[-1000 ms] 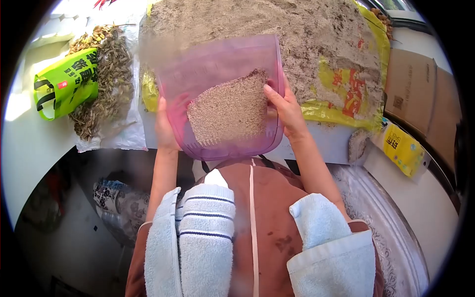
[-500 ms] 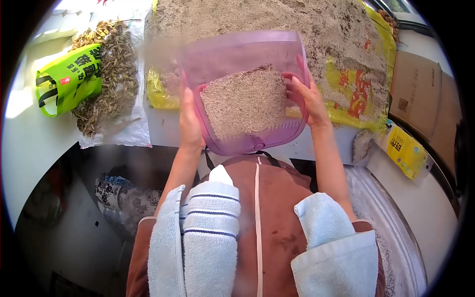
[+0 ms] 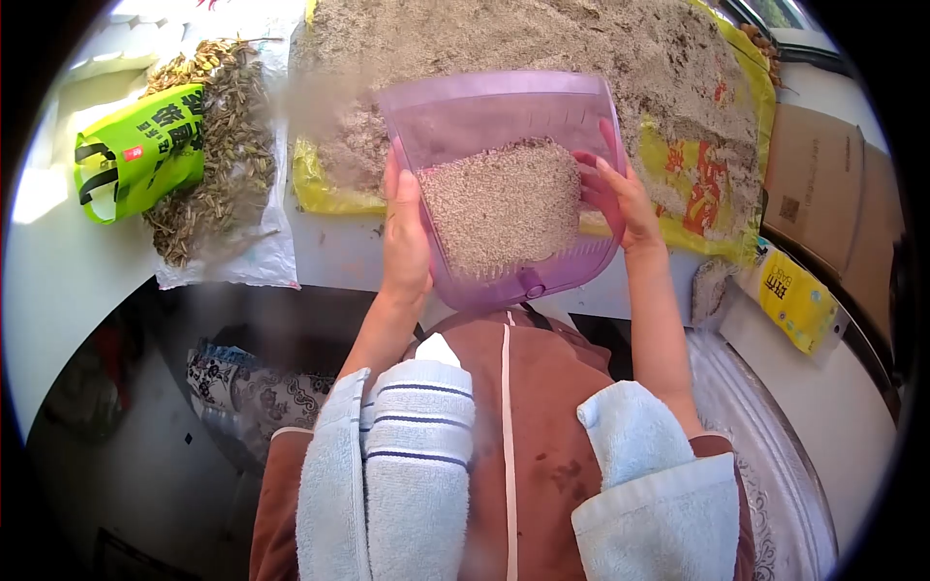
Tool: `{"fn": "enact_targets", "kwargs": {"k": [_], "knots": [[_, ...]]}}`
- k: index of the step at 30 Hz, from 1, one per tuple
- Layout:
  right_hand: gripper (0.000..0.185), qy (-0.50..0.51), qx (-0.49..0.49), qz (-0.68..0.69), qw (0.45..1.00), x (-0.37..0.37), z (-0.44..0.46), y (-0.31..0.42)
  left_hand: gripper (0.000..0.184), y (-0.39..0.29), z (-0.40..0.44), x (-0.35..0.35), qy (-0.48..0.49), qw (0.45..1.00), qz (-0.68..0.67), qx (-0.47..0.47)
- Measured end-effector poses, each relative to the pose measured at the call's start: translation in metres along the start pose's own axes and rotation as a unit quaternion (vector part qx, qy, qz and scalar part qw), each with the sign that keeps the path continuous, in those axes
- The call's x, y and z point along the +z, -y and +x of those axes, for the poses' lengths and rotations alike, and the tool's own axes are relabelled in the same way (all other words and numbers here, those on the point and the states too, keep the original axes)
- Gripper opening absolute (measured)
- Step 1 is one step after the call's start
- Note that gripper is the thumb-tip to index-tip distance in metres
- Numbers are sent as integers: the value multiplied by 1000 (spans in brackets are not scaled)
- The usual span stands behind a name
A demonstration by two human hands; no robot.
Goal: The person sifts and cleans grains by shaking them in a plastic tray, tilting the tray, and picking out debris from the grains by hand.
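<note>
Between my two hands I hold a translucent purple plastic bin (image 3: 484,107), tilted with its lower end toward me. Pale, sand-like grains (image 3: 504,208) are heaped in its lower part; I cannot tell exactly what they are. My left hand (image 3: 405,232) grips the bin's left side, its thumb on the near face. My right hand (image 3: 625,198) closes on the right side, with fingers showing through the purple plastic. Beyond the bin, a yellow sack (image 3: 329,184) lies flat under a wide layer of similar grains (image 3: 465,39).
At the left, a green bag (image 3: 145,155) lies on dried pods (image 3: 237,145) spread over a white plastic sheet (image 3: 262,257). To the right stand a cardboard box (image 3: 809,174) and a yellow packet (image 3: 799,300). A light blue towel (image 3: 417,484) lies over my front.
Both hands have shifted the bin to the right and slightly toward me. The grains inside remain heaped at its lower end.
</note>
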State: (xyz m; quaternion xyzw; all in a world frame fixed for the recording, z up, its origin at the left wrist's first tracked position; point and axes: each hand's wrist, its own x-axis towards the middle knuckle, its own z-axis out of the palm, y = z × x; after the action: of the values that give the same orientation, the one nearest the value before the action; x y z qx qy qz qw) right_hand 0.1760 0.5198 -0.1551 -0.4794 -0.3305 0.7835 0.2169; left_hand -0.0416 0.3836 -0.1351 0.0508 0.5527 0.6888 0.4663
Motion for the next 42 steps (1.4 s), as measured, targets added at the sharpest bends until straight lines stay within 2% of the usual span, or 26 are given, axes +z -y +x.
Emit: {"fn": "enact_targets", "kwargs": {"k": [1,2,4,6,8,11,12,13,14,15,17,20,23,26,28,34,36,40,41,42], "knots": [[64,2,8,-6,1000,-9,-1,4,54,8,-2,-1,25,998,54,8],[65,2,16,-13,1000,-17,-3,6,54,8,-5,-2,29,998,48,-12],[66,-14,-43,-36,998,-3,-5,-3,54,1,-8,-14,37,997,41,-53],[66,-21,-61,-37,997,27,-8,-13,54,-11,1,-46,29,987,-51,-151],[65,-17,-38,-21,999,59,-16,-13,54,-25,6,-60,28,978,-92,-187],[62,-5,-3,-27,1000,46,-6,0,54,-12,3,-55,53,974,-147,-166],[62,-1,12,-31,999,36,-3,9,54,-9,5,-50,58,982,-105,-149],[61,13,-30,-79,996,27,3,10,53,-4,5,-42,63,987,-64,-134],[60,16,-26,-92,995,19,7,11,53,1,4,-36,69,990,-25,-121],[59,18,-21,-105,994,18,7,19,54,-7,-1,-26,41,984,-76,-158],[59,19,-14,-116,993,21,6,30,55,-4,-3,-28,46,985,-78,-148],[67,1,-30,-68,997,13,9,37,56,-8,-7,-28,34,987,-86,-135],[78,-110,-138,-20,984,-20,-3,19,56,-12,-15,-27,-8,984,-114,-134],[87,-84,-111,129,982,-16,-42,-15,61,-17,-21,-18,-22,983,-139,-120],[88,-5,-91,192,977,11,-60,-27,64,-15,-23,-12,-28,983,-145,-112],[71,-30,-59,268,961,16,-38,-57,62,-7,-39,3,-46,988,-123,-80],[65,3,-67,268,961,2,-31,-56,60,-3,-47,6,-44,988,-133,-71],[57,42,-74,274,958,-10,-31,-36,54,-21,-68,-36,63,982,-122,-127],[47,24,-85,276,957,-3,-38,-24,51,-38,-70,-52,1,996,-5,-93],[47,39,-77,264,961,-4,-40,-15,47,-58,-67,-68,-60,990,114,-55]]}}
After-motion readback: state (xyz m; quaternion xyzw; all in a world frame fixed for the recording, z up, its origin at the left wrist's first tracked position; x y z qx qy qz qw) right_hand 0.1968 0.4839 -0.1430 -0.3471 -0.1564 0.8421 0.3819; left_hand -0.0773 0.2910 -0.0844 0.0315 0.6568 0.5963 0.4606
